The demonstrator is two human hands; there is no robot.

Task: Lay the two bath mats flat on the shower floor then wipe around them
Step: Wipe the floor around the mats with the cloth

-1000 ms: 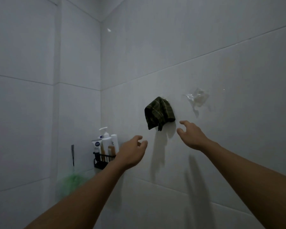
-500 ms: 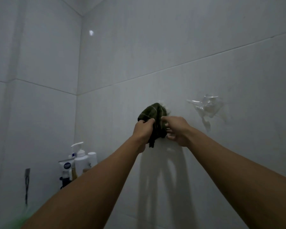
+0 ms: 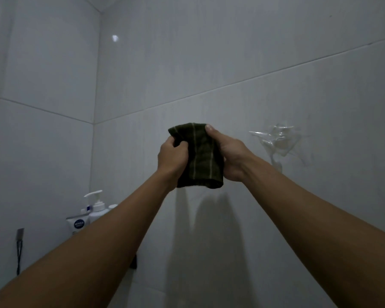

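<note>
A small dark green cloth (image 3: 200,158) with thin pale stripes hangs between my two hands in front of the white tiled wall. My left hand (image 3: 172,155) is closed on its left edge. My right hand (image 3: 228,155) grips its right side, thumb up at the top corner. Both arms reach forward and up. The bath mats and the shower floor are out of view.
A clear plastic hook (image 3: 276,141) sticks to the wall right of the cloth. Low at the left stand a white pump bottle (image 3: 97,207) and a Nivea tube (image 3: 78,223), partly behind my left arm. A small dark wall hook with a cord (image 3: 20,236) sits far left.
Both hands went from open and reaching to gripping the cloth, and it has come off the wall and now hangs spread between them. The view has shifted up and right.
</note>
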